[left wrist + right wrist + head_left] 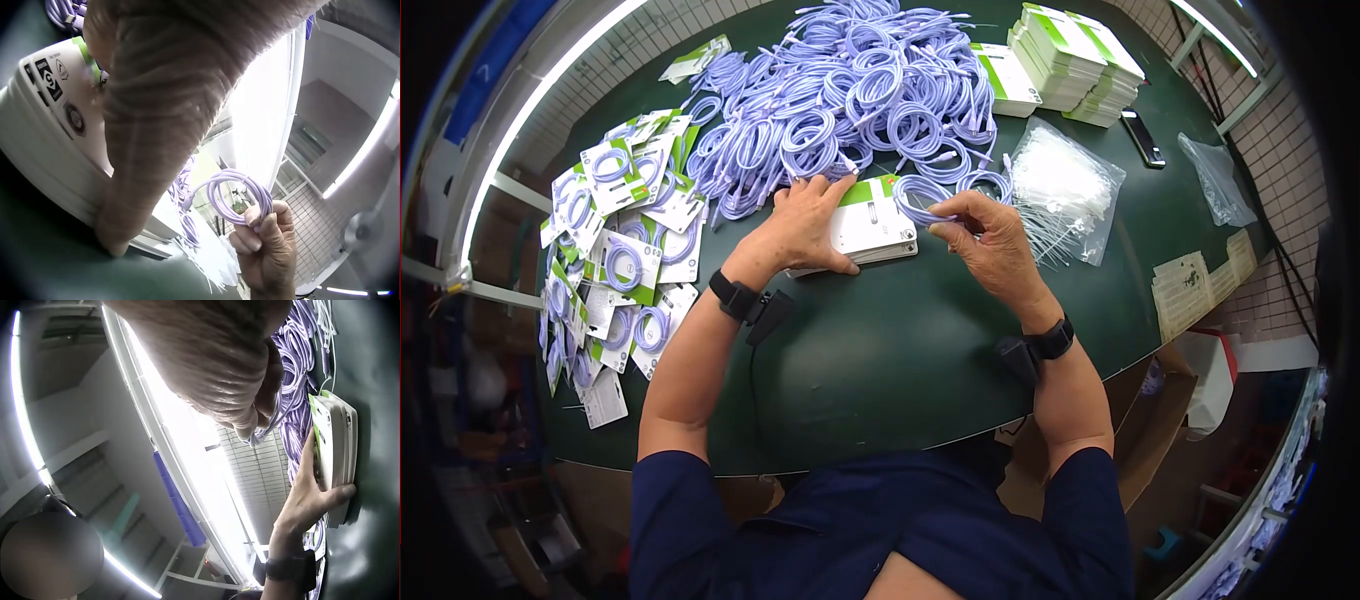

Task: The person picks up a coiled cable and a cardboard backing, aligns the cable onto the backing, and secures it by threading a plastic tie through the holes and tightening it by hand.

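My right hand (998,250) pinches a coiled lilac cable (915,200) between thumb and fingertips, raised beside the right end of a stack of packaging cards (870,222). In the left wrist view, the coil (234,194) shows as a round bundle of loops with a connector hanging off its left side. My left hand (805,225) holds the white and green card stack across its left part, with the thumb along the near edge and the fingers over the far side. The right wrist view shows this left hand (306,500) with its thumb against the side of the stack (337,437).
A large heap of lilac cables (850,80) lies behind the cards. Carded cables (625,265) pile up at left. Card stacks (1060,65) stand at back right, near a phone (1142,138). A bag of white zip ties (1065,185) lies right of my right hand.
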A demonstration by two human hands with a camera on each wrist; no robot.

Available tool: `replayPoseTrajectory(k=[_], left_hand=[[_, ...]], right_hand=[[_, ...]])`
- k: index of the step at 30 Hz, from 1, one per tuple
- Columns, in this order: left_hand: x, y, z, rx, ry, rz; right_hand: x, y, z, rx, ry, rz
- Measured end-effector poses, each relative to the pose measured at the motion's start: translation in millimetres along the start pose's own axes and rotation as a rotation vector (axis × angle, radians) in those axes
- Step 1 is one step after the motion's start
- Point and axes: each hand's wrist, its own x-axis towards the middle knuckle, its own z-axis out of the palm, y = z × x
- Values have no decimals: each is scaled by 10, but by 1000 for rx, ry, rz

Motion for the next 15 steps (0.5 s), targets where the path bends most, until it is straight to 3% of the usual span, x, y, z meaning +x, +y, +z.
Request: replayPoseTrajectory(k=[7,10,15], left_hand=[[-168,75,5,4,10,13],[-222,56,82,-9,155,99],[-264,53,69,-102,187,121]], right_hand=[[3,-40,18,18,-1,25],[-4,-37,43,20,-13,32],[-8,-31,37,30,-6,51]])
